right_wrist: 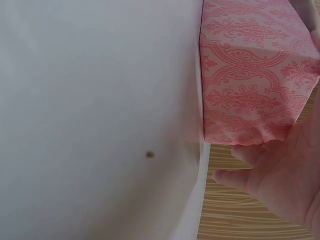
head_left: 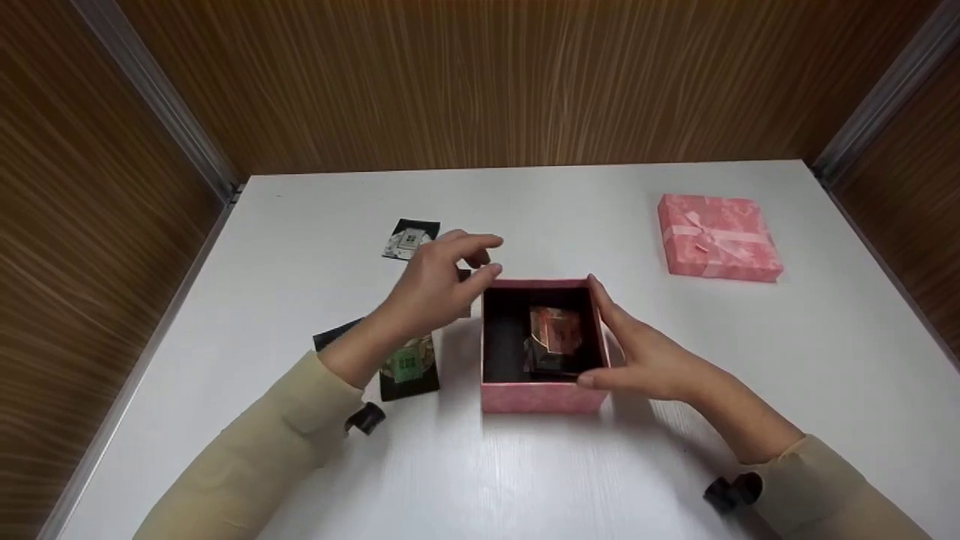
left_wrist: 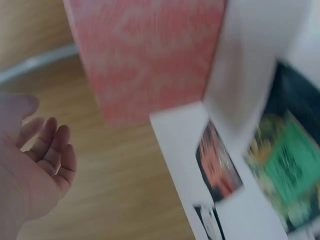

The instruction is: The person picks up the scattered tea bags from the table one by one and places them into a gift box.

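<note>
A pink patterned gift box [head_left: 544,397] stands without its lid, its dark inside facing up. Within it, toward the right, lie black packets, the top packet [head_left: 556,334] with an orange label. My right hand [head_left: 652,360] holds the box's right side, thumb at the front corner and fingers along the far end of the wall. Just off the back left corner hovers my left hand [head_left: 442,281], fingers loosely bent and nothing in them. Under its wrist lies a green-labelled packet [head_left: 409,371], partly covered. A red-labelled packet [left_wrist: 218,162] shows in the left wrist view.
The pink lid [head_left: 720,236] with a ribbon bow lies at the back right of the white table [head_left: 525,480]. Beyond the left hand is a packet with a silver label [head_left: 410,238]. Wood-grain panels [head_left: 517,82] enclose the back and sides.
</note>
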Motion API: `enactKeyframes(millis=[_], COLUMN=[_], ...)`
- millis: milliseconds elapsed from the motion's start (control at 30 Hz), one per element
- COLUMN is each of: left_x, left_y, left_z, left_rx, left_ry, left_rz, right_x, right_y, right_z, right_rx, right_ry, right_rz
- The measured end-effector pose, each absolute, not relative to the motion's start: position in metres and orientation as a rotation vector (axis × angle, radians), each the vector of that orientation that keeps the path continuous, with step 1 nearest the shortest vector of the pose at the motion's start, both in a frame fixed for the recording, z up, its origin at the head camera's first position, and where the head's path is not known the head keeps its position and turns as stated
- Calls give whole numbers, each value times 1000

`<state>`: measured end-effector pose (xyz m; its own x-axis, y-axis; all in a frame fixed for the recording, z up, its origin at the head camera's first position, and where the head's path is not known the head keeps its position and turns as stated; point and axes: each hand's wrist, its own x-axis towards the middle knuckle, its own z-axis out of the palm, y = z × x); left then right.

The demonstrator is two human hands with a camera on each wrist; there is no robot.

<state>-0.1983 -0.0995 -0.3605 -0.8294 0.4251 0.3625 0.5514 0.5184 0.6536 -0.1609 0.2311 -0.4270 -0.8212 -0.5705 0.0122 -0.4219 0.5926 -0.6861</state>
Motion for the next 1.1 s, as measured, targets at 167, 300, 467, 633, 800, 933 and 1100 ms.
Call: enactKeyframes(millis=[167, 300, 467, 633, 800, 933, 1100], left_x=[-200, -201, -200, -195, -189, -183, -177], left_y=[-145, -178, -214, -246, -271, -286, -297], left_z=[-363, -371, -387, -401, -412, -420, -428], left_rx=[-663, -538, -443, -411, -376, -358, -347], left_ry=[-2691, -2772, -2877, -2997, -3072, -3128, -3175], left_rz=[-1209, -1209, -1214, -1199, -1214, -1197, -1217], right_x=[-160, -160, -160, -160, -161, -161, -161], right_y=[232, 233, 233, 233, 232, 231, 231], right_z=[-427, -428, -430, -430, -428, -427, -426], right_rx=[-813, -797, -801, -809, -810, -811, -814], right_ry=[2604, 2594, 2605, 2613, 2627, 2620, 2615], right_rz=[-1035, -1035, -1032, -1032, -1019, -1022, -1034])
